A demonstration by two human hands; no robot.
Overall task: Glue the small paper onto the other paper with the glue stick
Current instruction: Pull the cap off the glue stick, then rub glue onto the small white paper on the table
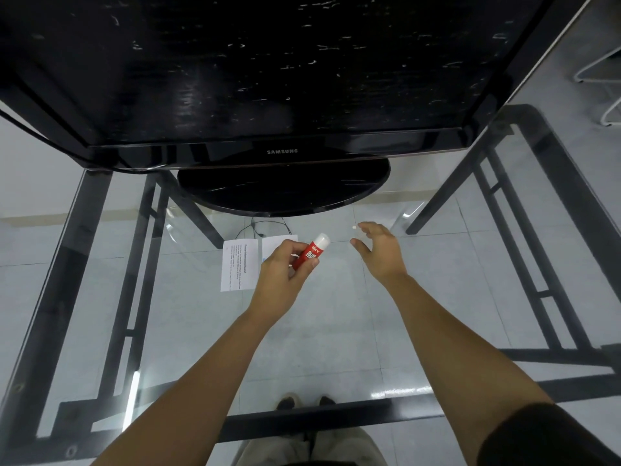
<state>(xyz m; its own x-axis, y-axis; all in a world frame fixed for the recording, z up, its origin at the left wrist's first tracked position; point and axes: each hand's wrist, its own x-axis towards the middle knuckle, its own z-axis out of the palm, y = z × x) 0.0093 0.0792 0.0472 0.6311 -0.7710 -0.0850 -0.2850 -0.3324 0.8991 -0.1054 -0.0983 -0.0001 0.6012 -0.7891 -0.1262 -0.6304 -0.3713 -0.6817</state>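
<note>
Holding the glue stick [311, 255] in a closed grip above the glass desk [319, 324], cap end up, the left hand [285, 274] offered it to the open, empty right hand [378, 252], likely for uncapping; both papers [239, 265] lay flat beneath.

Office-like room. Glass-topped bench [336, 331] with black metal frame, big monitor [262, 72], tiled floor [27, 183], printed sheet [239, 265].
</note>
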